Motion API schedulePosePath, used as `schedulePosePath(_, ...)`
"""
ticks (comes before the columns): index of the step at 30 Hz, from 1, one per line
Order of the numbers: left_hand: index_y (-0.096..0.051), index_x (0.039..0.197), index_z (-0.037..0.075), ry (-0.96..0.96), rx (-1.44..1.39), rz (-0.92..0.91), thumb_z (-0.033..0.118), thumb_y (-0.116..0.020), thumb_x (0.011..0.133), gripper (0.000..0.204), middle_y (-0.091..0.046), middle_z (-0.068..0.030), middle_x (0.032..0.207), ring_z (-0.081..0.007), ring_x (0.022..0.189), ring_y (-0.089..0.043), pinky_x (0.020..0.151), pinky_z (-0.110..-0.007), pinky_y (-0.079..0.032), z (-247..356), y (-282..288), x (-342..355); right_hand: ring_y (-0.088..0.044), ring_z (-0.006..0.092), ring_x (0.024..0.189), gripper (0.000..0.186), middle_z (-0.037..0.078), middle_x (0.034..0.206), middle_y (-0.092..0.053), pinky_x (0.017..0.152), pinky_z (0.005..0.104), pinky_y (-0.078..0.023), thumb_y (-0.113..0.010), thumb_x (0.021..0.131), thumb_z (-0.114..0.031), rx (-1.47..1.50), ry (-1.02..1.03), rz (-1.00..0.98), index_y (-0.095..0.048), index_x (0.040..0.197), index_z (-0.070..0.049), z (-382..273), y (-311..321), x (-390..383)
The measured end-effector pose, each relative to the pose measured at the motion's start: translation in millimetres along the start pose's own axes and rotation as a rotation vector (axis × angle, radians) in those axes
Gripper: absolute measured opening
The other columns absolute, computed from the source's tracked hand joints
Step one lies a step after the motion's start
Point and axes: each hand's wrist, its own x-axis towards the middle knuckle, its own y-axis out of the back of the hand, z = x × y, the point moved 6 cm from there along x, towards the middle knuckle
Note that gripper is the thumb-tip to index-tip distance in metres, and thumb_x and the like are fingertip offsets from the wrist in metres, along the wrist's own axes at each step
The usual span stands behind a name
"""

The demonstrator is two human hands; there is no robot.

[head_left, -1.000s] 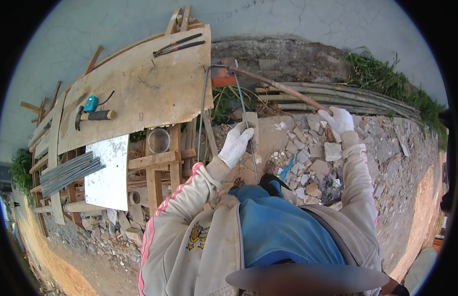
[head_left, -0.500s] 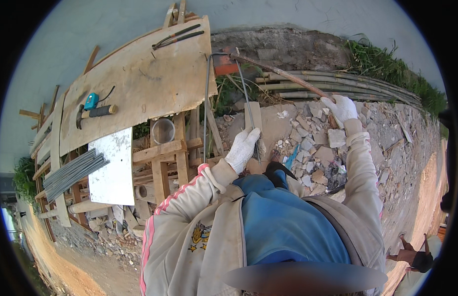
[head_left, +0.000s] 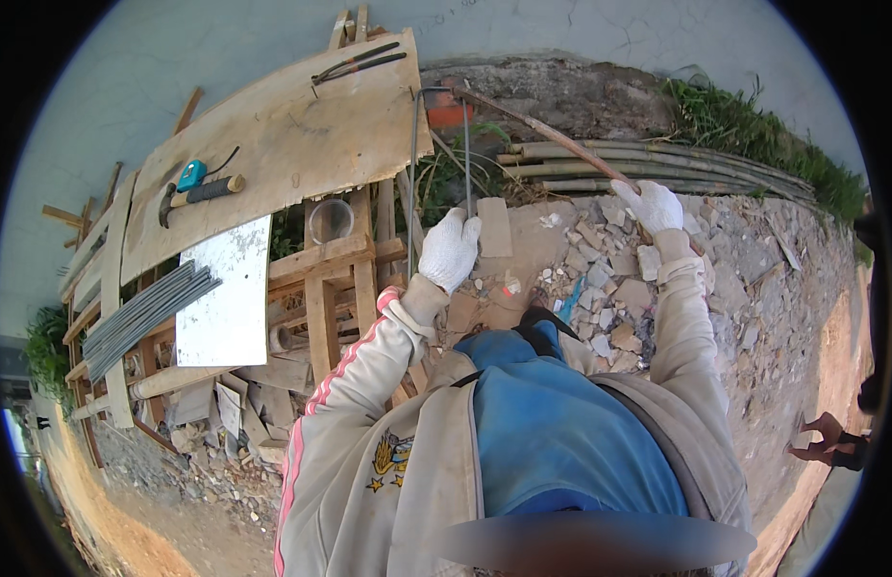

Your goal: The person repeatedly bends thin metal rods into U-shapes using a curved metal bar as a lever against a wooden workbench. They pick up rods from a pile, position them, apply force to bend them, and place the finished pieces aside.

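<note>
My left hand (head_left: 450,250), in a white knit glove, is closed around one leg of a bent steel rod (head_left: 413,183). The rod forms a narrow upside-down U, its corners by an orange-red block (head_left: 450,116) at the edge of the plywood. In the same kind of glove, my right hand (head_left: 655,205) grips a long rusty metal bar (head_left: 552,134). This bar slants up and left, its far end meeting the rod's right corner.
A plywood tabletop (head_left: 302,144) bears a hammer (head_left: 211,188), a teal tape measure (head_left: 192,175) and long-handled cutters (head_left: 358,64). Several steel rods (head_left: 148,317) lie beside a white sheet (head_left: 225,308). Bamboo poles (head_left: 657,165) and rubble (head_left: 614,288) lie to the right. Another person's legs (head_left: 823,438) show far right.
My left hand has moved forward and slightly left along the rod. The rod's right leg now stands nearly parallel to the left one. My right hand has shifted slightly left, still on the bar.
</note>
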Motion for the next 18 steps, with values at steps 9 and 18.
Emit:
schedulePosePath(9,-0.064,0.097,0.0,0.1,-0.032,0.006,0.033,-0.053,0.102,0.035,-0.069,-0.0307,0.095,-0.0514,0.095,-0.066,0.082,-0.057,-0.052,-12.8,21.9,-0.5,-0.073,0.0436,0.093,0.082,0.025,0.093,-0.075,0.083,0.0537,-0.055,-0.051,0.09,-0.081,0.028,-0.018,0.051,-0.079,0.096,-0.005,-15.2,-5.8,-35.5)
schedulePosePath(18,-0.066,0.103,-0.002,0.053,0.01,-0.029,0.033,-0.052,0.101,0.038,-0.069,-0.0305,0.1,-0.0503,0.101,-0.064,0.087,-0.053,-0.051,5.1,24.5,-3.4,-0.072,0.0436,0.089,0.074,0.025,0.089,-0.073,0.078,0.054,-0.055,-0.055,0.091,-0.077,0.056,0.066,0.029,-0.076,0.091,-0.006,-3.3,-7.7,-19.3)
